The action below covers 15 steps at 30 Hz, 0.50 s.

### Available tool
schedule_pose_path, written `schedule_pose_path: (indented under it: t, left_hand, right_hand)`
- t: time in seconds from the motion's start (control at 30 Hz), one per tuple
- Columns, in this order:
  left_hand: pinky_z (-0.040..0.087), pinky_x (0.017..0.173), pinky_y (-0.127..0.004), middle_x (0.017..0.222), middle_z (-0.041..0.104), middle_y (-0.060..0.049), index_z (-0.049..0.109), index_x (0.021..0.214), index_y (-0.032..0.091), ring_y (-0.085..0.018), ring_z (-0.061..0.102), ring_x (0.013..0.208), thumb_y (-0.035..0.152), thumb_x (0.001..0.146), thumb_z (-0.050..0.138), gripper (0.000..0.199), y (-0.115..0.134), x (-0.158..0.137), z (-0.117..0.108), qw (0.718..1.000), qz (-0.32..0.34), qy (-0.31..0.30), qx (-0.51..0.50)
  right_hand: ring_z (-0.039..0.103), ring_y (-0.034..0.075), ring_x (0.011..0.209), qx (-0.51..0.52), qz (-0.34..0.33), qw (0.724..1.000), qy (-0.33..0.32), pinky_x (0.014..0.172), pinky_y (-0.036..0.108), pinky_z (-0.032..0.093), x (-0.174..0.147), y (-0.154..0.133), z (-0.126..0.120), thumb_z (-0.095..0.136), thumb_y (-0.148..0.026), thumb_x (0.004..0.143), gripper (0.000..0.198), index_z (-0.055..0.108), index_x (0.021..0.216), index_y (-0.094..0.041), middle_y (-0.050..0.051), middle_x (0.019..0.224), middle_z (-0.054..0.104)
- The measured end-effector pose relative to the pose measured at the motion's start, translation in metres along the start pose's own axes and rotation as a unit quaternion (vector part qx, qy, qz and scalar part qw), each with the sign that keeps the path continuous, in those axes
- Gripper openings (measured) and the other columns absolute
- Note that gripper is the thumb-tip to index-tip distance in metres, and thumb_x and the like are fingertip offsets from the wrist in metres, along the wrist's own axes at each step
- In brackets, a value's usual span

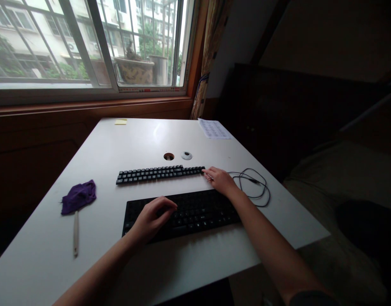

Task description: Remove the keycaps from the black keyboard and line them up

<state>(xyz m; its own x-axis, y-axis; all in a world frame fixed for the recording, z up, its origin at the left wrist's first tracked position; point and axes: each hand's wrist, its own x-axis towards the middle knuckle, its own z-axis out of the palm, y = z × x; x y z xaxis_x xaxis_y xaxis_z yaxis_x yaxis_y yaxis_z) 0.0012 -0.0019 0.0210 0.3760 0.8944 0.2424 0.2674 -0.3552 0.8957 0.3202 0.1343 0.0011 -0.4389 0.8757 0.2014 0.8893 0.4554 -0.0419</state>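
Observation:
A black keyboard (195,214) lies on the white table, partly hidden by my arms. My left hand (155,212) is over its left half, with thumb and index finger curled together; whatever is between the tips cannot be made out. Beyond the keyboard, loose black keycaps (157,173) are lined up in rows. At the right end of these rows my right hand (217,178) pinches a small dark keycap (202,171) with its fingertips. The keyboard's black cable (259,195) lies coiled to the right of my right hand.
On the left lies a purple cloth (79,196) with a pale-handled tool (76,233) beside it. Further back are a cable hole (169,156), its round cover (186,155), printed sheets (214,128) and yellow notes (120,122). The white table (144,142) reaches toward a barred window.

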Motion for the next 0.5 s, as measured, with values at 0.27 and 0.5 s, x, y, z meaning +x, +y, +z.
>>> schedule_pose_path:
  t: [0.27, 0.5]
  left_hand:
    - [0.05, 0.08, -0.031, 0.093, 0.068, -0.006, 0.066, 0.096, 0.018, -0.018, 0.064, 0.087, 0.023, 0.092, 0.055, 0.012, -0.0003, 0.0003, 0.0009, 1.0, 0.006, 0.001, 0.002]
    - [0.049, 0.081, -0.031, 0.094, 0.068, -0.005, 0.065, 0.097, 0.019, -0.017, 0.063, 0.088, 0.022, 0.093, 0.055, 0.011, -0.0028, 0.0002, 0.0007, 1.0, 0.001, -0.006, 0.002]
  right_hand:
    - [0.064, 0.019, 0.097, -0.013, -0.004, 1.0, -0.002, 0.088, 0.027, 0.047, 0.0009, -0.0005, 0.0018, 0.046, -0.03, 0.098, 0.035, 0.063, 0.128, -0.025, 0.006, 0.112, 0.067]
    - [0.064, 0.019, 0.098, -0.005, -0.006, 1.0, 0.0, 0.09, 0.028, 0.047, 0.0001, 0.001, 0.0047, 0.045, -0.03, 0.098, 0.035, 0.063, 0.128, -0.025, 0.006, 0.112, 0.067]
